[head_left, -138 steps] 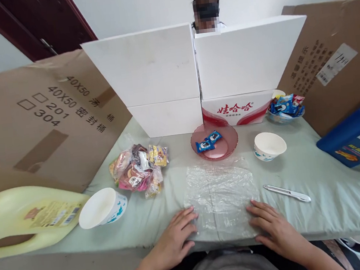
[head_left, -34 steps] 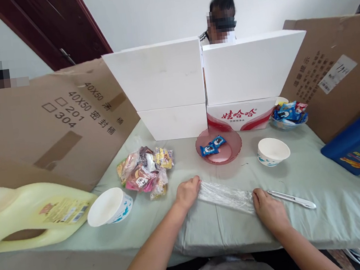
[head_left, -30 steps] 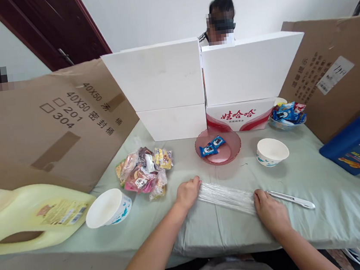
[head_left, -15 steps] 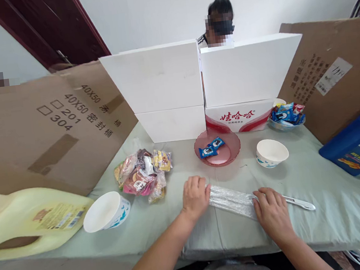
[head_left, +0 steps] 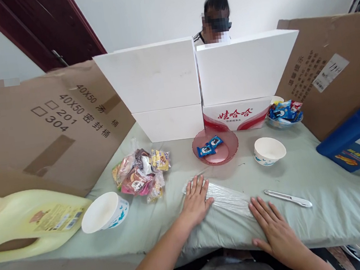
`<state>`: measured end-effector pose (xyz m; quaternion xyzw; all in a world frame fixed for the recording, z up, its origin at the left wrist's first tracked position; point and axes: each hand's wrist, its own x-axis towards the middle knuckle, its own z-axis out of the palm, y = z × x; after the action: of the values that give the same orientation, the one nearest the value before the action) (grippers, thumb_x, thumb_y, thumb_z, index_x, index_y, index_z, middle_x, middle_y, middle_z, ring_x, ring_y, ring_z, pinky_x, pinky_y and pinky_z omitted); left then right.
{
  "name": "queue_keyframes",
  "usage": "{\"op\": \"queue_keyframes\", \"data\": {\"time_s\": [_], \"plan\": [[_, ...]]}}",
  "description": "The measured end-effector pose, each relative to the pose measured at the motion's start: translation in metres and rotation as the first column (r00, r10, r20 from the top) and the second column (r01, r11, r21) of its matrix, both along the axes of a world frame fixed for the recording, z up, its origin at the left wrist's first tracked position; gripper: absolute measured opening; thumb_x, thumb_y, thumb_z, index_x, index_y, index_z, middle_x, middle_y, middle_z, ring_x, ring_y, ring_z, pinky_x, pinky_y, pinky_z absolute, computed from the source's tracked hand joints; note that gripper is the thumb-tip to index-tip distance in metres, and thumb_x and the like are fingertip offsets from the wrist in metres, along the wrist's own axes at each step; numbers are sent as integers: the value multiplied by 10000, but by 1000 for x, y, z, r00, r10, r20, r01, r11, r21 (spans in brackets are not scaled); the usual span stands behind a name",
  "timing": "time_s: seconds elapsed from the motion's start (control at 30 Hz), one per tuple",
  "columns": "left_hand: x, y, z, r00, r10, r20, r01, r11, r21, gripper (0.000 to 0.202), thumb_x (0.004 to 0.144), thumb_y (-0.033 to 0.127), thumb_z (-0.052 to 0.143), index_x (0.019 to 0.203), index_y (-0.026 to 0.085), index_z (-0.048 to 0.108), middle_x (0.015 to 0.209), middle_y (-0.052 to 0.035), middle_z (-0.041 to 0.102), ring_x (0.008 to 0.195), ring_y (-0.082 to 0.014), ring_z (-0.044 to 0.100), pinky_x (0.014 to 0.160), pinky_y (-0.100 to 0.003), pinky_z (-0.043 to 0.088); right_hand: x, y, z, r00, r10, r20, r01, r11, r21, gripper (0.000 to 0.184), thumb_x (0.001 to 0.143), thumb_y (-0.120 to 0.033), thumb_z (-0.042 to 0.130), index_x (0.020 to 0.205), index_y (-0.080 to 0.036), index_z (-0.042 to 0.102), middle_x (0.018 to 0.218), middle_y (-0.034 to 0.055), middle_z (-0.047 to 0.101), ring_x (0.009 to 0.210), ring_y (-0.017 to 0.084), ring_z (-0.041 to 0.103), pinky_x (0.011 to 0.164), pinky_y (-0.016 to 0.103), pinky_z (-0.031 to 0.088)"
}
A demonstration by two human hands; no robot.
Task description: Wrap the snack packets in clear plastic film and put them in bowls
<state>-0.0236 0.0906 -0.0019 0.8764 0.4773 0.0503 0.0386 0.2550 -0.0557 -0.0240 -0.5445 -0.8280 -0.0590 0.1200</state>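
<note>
A folded strip of clear, crinkled plastic film (head_left: 229,196) lies flat on the green cloth in front of me. My left hand (head_left: 195,200) rests palm down over its left end, fingers stretched out. At the other end, my right hand (head_left: 273,228) lies flat with its fingers spread, the fingertips touching the film's edge. Just beyond the right fingertips is a slim white and grey tool (head_left: 288,198), its exact kind unclear. A pink glass dish (head_left: 233,149) with two blue-wrapped sweets (head_left: 206,150) stands behind the film.
Packaged snacks (head_left: 139,176) are heaped left, near a paper bowl (head_left: 94,214) and a yellow jug (head_left: 40,220). Another paper bowl (head_left: 269,151), a glass bowl of sweets (head_left: 284,121) and a blue bottle (head_left: 359,138) stand right. White boxes (head_left: 163,76) screen a person (head_left: 216,14); cardboard (head_left: 52,132) flanks the table.
Both hands have gone from curled fingers on the film to flat, outstretched ones. The right hand has shifted down slightly, uncovering the slim tool's near end. The film now lies flatter.
</note>
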Motion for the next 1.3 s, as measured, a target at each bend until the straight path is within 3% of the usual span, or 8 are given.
{"op": "queue_keyframes", "data": {"time_s": [0.1,0.27,0.47,0.57,0.73,0.9,1.07,1.3], "plan": [[18,-26,2,995,56,81,-63,995,78,470,917,292,511,1362,144,486,1431,-174,442,1341,-377,347,1072,-572,290,7,-22,3,999,36,-25,-36,999,22,727,855,-522,555,1472,-203,339,1420,106,490,1277,286,445,1039,437,322],[49,-77,-2,905,-335,263,352,936,-18,340,884,307,569,1206,199,576,1231,-103,588,1169,-309,494,1012,-497,388,4,-43,12,989,54,-140,-53,999,7,294,862,-193,529,1139,-254,610,938,42,653,847,194,593,783,340,448],[47,-84,-5,680,-576,453,685,720,-113,377,972,396,425,1310,235,474,1372,-65,543,1357,-281,375,1151,-516,172,-2,-40,64,912,194,-362,-239,968,-82,189,799,-86,495,887,-232,577,1057,70,640,1122,245,552,902,374,460],[40,-78,2,579,-553,599,767,618,-171,434,997,426,301,1370,225,398,1352,-76,563,1291,-244,478,1174,-502,113,-1,-26,87,834,117,-540,-325,894,-307,221,838,-86,435,944,-231,565,932,45,651,931,177,616,798,300,491],[35,-67,17,557,-337,759,753,591,-291,562,972,545,285,1386,178,382,1318,-137,553,1210,-267,532,1106,-455,310,0,31,85,751,-217,-624,-178,843,-507,194,932,-290,424,995,-224,596,900,30,664,821,155,621,743,277,475],[34,-58,11,571,-108,814,686,608,-400,561,943,568,379,1338,176,452,1250,-125,561,1143,-263,538,994,-412,421,-12,97,54,743,-390,-544,-13,804,-595,184,842,-321,507,951,-206,600,760,-9,649,691,146,588,638,250,429],[35,-63,-5,574,-22,818,641,634,-433,550,909,418,501,1366,143,366,1201,-124,587,1091,-233,567,965,-386,444,-25,117,39,787,-449,-423,122,785,-607,56,756,-226,557,798,-194,578,653,-23,593,601,128,506,580,239,329],[46,-64,12,614,14,789,204,963,-176,163,942,289,423,1025,179,510,959,-86,588,892,-199,560,812,-356,491,-30,113,40,809,-447,-382,156,789,-594,53,768,-196,554,819,-200,569,667,-28,595,607,121,498,583,236,286]]}}
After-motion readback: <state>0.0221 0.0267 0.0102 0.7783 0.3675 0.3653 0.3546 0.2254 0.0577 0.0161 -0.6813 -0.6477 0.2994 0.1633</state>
